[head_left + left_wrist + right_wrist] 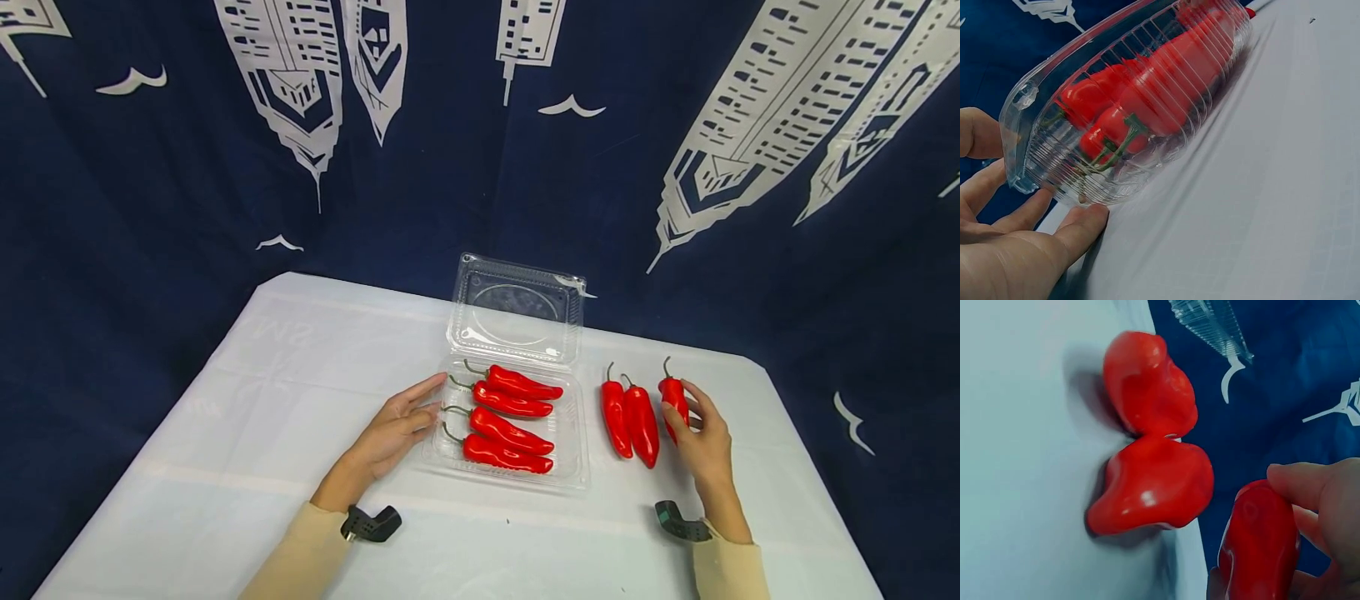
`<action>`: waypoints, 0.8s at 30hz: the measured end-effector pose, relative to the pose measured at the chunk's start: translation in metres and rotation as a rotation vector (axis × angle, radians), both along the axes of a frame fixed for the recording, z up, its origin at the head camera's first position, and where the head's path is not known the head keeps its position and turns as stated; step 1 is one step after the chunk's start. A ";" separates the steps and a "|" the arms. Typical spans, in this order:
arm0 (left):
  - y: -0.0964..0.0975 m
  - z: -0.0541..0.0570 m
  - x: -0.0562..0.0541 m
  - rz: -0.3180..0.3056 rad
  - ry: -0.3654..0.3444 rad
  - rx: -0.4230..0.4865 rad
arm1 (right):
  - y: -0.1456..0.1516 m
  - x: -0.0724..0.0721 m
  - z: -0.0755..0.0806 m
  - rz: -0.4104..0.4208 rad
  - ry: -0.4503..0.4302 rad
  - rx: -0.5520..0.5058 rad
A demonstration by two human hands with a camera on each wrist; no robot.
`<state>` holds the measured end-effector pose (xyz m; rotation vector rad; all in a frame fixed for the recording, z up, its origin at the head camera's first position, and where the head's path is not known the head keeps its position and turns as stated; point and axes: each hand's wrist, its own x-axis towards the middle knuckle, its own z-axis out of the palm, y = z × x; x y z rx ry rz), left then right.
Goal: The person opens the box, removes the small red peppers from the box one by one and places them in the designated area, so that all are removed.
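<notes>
Several red peppers point(510, 429) with green stems lie side by side in a clear plastic clamshell box point(572, 454), its lid point(517, 308) folded back. My left hand point(397, 425) touches the box's left side, fingers extended along the wall; in the left wrist view the fingertips point(1094, 215) are right at its lower edge. On the right, my right hand point(701, 433) pinches a red pepper point(674, 400) between thumb and fingers, its stem pointing away. Two more peppers point(628, 421) lie on the table just left of that hand, and the right wrist view shows them close together.
A white cloth covers the table point(300, 400), whose far edge runs behind the box. Behind it hangs a dark blue curtain point(450, 183) printed with white buildings and birds. A black strap device point(371, 523) is on the left wrist, another point(681, 522) on the right.
</notes>
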<state>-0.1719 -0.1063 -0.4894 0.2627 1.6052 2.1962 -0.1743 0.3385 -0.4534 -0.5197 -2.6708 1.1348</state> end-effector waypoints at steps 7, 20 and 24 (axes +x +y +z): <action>0.000 0.000 0.001 0.006 0.004 -0.001 | 0.004 -0.003 -0.010 -0.021 -0.028 0.023; 0.000 0.001 0.001 -0.003 0.004 0.006 | 0.007 -0.005 -0.018 0.003 -0.086 -0.021; 0.000 0.001 0.001 -0.002 0.008 0.000 | 0.009 -0.007 -0.021 0.000 -0.097 -0.030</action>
